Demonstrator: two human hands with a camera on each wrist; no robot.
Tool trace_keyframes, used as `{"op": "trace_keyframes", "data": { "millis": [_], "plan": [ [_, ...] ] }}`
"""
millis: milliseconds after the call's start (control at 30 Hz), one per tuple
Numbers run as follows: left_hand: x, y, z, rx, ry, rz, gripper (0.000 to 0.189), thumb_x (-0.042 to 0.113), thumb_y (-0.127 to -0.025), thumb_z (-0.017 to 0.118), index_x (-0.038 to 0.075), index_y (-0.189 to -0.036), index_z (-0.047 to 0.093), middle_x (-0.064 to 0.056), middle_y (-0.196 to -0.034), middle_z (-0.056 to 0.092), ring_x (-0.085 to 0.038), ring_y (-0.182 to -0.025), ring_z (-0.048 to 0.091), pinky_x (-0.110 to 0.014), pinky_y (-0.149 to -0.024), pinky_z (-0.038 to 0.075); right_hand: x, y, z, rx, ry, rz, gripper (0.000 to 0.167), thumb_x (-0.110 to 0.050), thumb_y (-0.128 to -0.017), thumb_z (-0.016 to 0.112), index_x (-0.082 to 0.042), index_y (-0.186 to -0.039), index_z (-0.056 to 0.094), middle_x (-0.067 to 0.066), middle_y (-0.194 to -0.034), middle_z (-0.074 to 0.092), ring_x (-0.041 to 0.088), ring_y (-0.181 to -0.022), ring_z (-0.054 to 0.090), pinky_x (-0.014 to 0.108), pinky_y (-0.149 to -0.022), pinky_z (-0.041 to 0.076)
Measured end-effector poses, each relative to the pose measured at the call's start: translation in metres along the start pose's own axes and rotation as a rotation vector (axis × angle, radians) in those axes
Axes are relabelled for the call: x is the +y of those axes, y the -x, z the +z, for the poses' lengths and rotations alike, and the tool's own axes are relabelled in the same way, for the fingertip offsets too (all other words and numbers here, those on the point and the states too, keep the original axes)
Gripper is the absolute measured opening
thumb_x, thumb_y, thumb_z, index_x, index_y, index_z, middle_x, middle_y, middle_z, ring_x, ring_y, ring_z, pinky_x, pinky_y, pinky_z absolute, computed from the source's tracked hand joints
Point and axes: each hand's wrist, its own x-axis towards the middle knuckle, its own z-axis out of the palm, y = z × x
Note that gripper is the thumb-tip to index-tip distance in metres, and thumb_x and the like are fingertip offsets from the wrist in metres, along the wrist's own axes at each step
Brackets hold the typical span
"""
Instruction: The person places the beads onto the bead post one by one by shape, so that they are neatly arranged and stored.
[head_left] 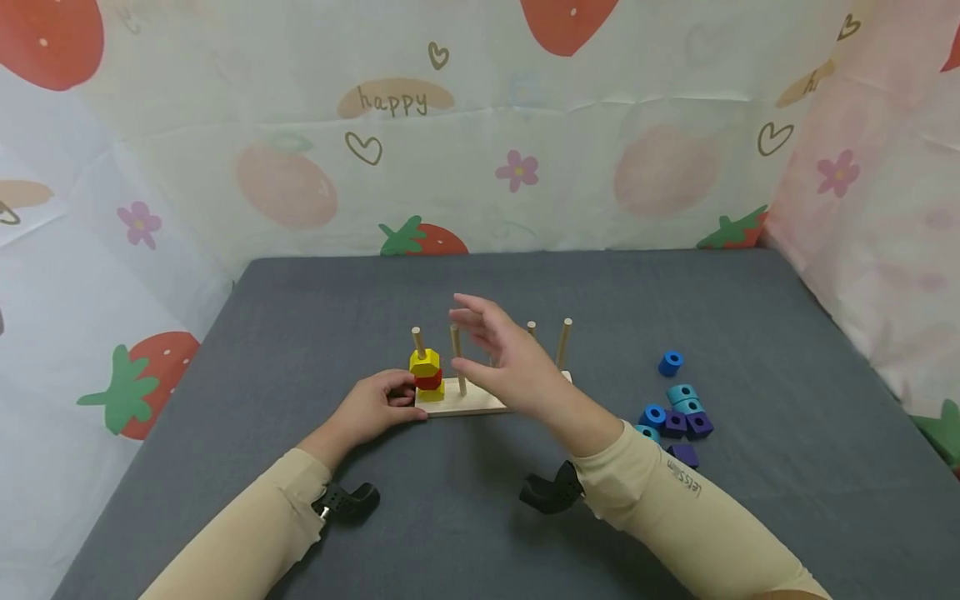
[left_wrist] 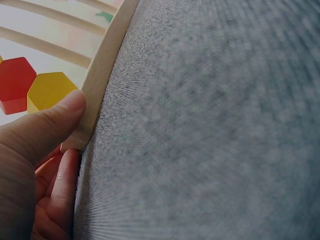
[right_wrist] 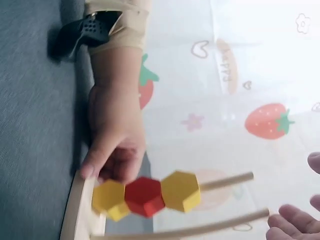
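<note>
A pale wooden peg board (head_left: 472, 403) with several upright pegs lies on the grey cloth. On its leftmost peg sit a yellow hexagonal bead (head_left: 425, 363), a red one (head_left: 429, 381) under it, and another yellow hexagonal bead (head_left: 432, 395) at the bottom. My left hand (head_left: 373, 412) grips the board's left end; in the left wrist view the thumb (left_wrist: 60, 117) lies over its edge beside the lower yellow bead. Above the board, near the second peg (head_left: 458, 367), my right hand (head_left: 517, 364) hovers with spread, slightly bent fingers and holds nothing. It partly hides the middle pegs.
Right of the board lie loose beads: a blue cylinder (head_left: 671, 363) set apart, then light blue beads (head_left: 682, 394), another blue one (head_left: 653, 415) and purple blocks (head_left: 699, 426). My right sleeve (head_left: 675, 500) passes close to them. A printed cloth wall (head_left: 570, 217) rises behind the table.
</note>
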Motion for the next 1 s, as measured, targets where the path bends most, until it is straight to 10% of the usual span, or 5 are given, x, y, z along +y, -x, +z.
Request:
{"op": "trace_keyframes", "data": {
  "millis": [500, 1000],
  "plan": [
    [-0.003, 0.000, 0.001, 0.010, 0.003, 0.001, 0.046, 0.036, -0.068, 0.079, 0.015, -0.107, 0.064, 0.002, -0.099, 0.060, -0.010, -0.083, 0.055, -0.028, -0.077, 0.048, 0.023, 0.033, -0.059, -0.072, 0.181, 0.097, 0.019, -0.016, -0.089, 0.060, -0.014, -0.108, 0.061, -0.002, -0.107, 0.061, 0.011, -0.102, 0.057, 0.032, -0.085, 0.047],
    [-0.006, -0.002, 0.002, -0.008, -0.020, -0.014, 0.047, 0.042, -0.068, 0.078, 0.018, -0.105, 0.064, 0.004, -0.093, 0.058, -0.012, -0.081, 0.052, -0.028, -0.075, 0.047, 0.076, 0.076, -0.131, -0.102, 0.324, 0.282, 0.017, -0.020, -0.090, 0.059, -0.014, -0.106, 0.062, 0.006, -0.106, 0.062, 0.016, -0.097, 0.058, 0.034, -0.082, 0.048]
  ]
}}
